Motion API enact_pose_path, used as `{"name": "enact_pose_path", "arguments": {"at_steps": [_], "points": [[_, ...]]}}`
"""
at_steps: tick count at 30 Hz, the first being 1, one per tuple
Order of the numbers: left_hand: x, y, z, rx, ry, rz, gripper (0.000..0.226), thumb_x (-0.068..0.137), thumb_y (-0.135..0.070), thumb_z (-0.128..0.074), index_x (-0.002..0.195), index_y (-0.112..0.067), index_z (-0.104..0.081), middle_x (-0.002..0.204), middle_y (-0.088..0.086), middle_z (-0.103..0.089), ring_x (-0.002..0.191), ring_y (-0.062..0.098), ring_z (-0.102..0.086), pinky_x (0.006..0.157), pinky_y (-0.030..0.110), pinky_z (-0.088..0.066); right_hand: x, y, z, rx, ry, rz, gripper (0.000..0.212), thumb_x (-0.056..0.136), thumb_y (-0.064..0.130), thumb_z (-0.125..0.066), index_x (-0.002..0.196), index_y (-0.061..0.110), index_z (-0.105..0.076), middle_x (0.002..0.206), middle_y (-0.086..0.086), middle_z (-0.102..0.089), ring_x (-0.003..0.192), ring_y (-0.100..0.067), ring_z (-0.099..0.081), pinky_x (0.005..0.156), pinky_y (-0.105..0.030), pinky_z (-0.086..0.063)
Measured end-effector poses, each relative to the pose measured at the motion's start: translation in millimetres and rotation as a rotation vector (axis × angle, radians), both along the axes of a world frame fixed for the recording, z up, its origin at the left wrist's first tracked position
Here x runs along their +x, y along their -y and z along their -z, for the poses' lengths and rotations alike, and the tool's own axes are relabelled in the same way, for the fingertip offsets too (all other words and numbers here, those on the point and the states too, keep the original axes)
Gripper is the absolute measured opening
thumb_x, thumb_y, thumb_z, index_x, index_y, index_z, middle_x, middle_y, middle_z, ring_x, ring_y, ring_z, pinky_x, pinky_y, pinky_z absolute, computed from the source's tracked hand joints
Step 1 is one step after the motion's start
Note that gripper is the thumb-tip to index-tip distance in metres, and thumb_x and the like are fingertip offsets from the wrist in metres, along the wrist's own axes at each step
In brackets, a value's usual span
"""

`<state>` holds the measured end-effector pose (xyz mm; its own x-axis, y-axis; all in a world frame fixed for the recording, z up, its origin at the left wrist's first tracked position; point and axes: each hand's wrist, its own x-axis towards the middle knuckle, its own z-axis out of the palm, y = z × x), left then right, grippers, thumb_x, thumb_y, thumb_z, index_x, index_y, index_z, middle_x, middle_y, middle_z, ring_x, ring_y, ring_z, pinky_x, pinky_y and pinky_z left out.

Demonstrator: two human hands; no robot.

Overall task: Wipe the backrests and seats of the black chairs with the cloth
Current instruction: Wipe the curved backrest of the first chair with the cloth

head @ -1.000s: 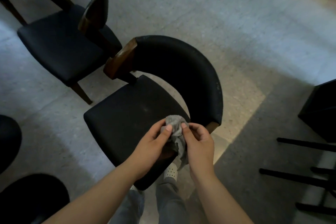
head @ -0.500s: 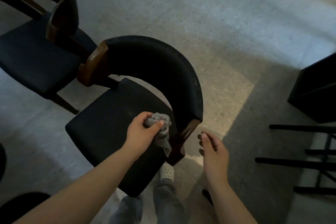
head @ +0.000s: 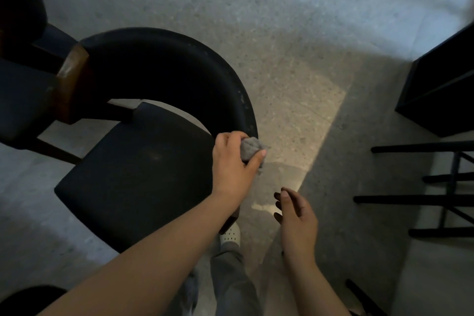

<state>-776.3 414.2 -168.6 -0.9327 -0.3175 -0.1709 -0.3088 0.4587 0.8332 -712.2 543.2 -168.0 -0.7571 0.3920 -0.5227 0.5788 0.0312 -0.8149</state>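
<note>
A second ago both hands bunched the cloth (head: 252, 147) over the seat (head: 136, 182) of the chair (head: 154, 136); now the left hand (head: 234, 164) alone grips it in curled fingers at the near end of the backrest (head: 174, 69), while the right hand (head: 297, 218) hangs empty and loose-fingered beside the chair, so backrest wiping looks imminent.

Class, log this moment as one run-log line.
left hand: grips cloth by near end of backrest | right hand: open, holds nothing | cloth: not on seat
</note>
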Motion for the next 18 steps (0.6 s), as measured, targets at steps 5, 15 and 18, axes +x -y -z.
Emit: {"name": "enact_pose_path", "arguments": {"at_steps": [5,15,18], "points": [[-6,-10,13,-0.072,-0.028,-0.097,0.041,0.084,-0.046,-0.066,0.11,-0.021,-0.048,0.11,-0.006,-0.035,0.103,0.012,-0.044,0.084,0.025,-0.042,-5,-5,11,0.003,0.003,0.002,0.017,0.098,0.021,-0.056,0.11,0.02,-0.067,0.106,0.002,-0.07,0.1,-0.011,-0.064,0.083,-0.031,-0.055],[-3,-3,21,0.082,0.006,-0.268,0.022,0.093,-0.037,-0.06,0.102,-0.02,-0.048,0.107,-0.002,-0.043,0.084,0.0,-0.047,0.07,0.0,-0.037,-28,18,16,0.003,-0.065,-0.044,0.02,0.098,0.026,-0.055,0.116,0.023,-0.064,0.109,0.007,-0.069,0.103,-0.007,-0.064,0.093,-0.04,-0.054],[-3,21,28,0.102,0.089,-0.4,0.022,0.094,-0.032,-0.06,0.105,-0.016,-0.05,0.112,0.002,-0.045,0.082,-0.001,-0.046,0.072,0.007,-0.041,-30,28,14,-0.004,-0.099,-0.04,0.022,0.098,0.027,-0.055,0.119,0.023,-0.062,0.111,0.012,-0.066,0.103,-0.002,-0.062,0.095,-0.04,-0.053]]}}
